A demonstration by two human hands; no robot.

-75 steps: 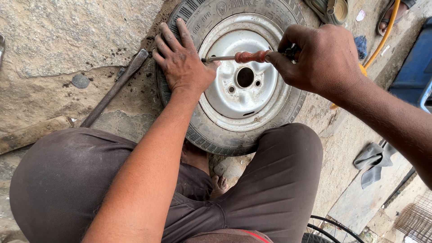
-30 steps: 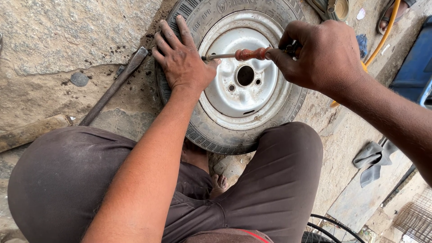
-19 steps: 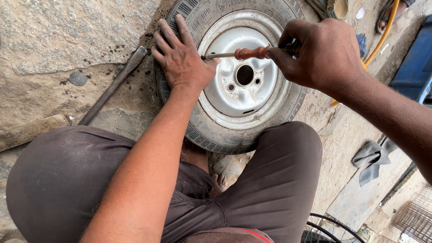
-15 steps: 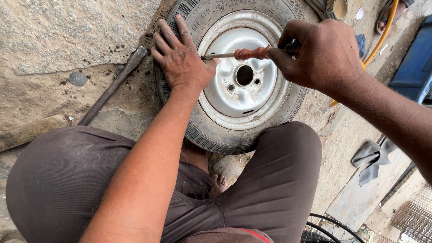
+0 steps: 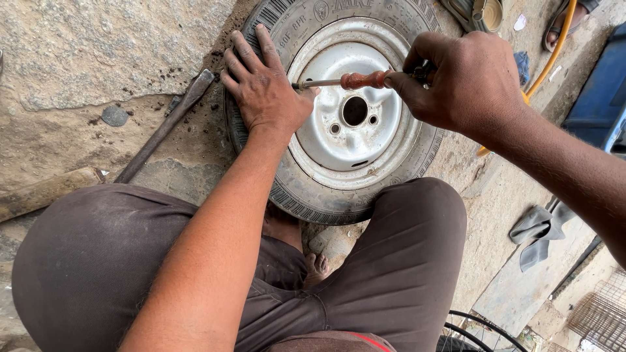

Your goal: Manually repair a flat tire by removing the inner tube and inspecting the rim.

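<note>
Daylight falls evenly on a rough stone and dirt floor (image 5: 98, 58), cracked and strewn with grit. Left of the left hand (image 5: 264, 88), a long iron bar (image 5: 163, 127) lies slantwise. Beyond the right hand (image 5: 463, 78), an orange hose (image 5: 554, 52) curves past a blue container (image 5: 600, 91); below it, grey rags (image 5: 538, 228) rest on a concrete slab (image 5: 521, 287).

- No packages, signs or screens show.
- Raised moulded lettering, black on black, curves along the tyre's (image 5: 285, 23) upper sidewall; possibly a maker's mark, partly blurred.
</note>
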